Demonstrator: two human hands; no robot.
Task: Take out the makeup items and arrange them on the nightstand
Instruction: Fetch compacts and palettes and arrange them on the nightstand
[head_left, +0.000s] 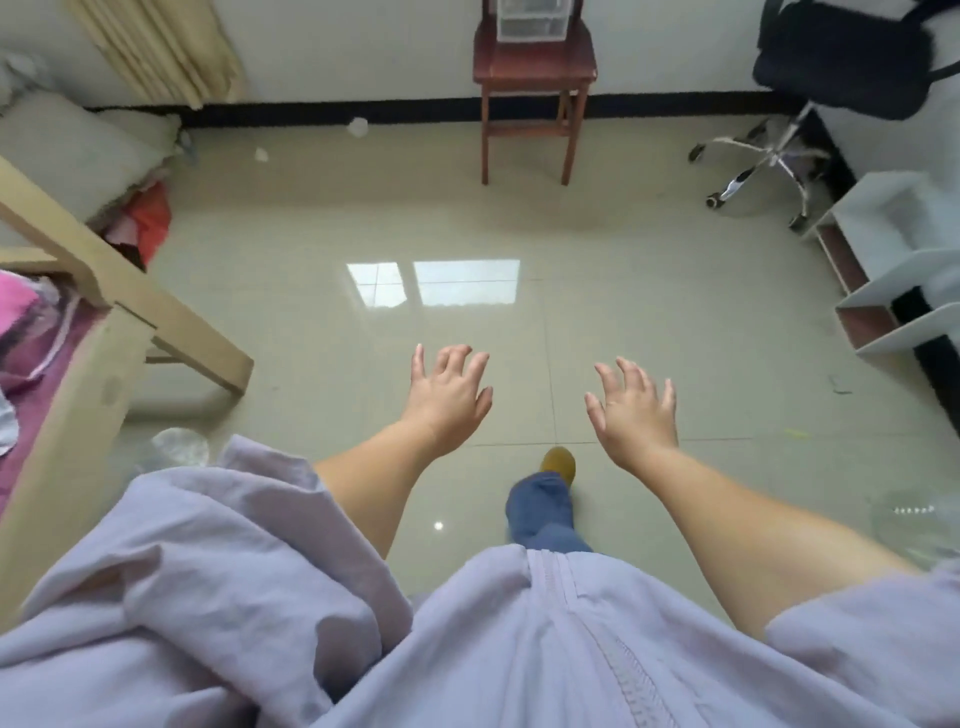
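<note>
The left hand (448, 397) and right hand (635, 411) hover over the tiled floor (623, 322), fingers spread, holding nothing; a clear drawer organizer (531, 20) sits on the wooden chair (535, 73).

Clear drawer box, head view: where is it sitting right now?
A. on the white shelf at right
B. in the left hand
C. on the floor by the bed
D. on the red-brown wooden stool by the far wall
D: the clear drawer box rests on the wooden stool against the far wall; both hands are empty.
</note>
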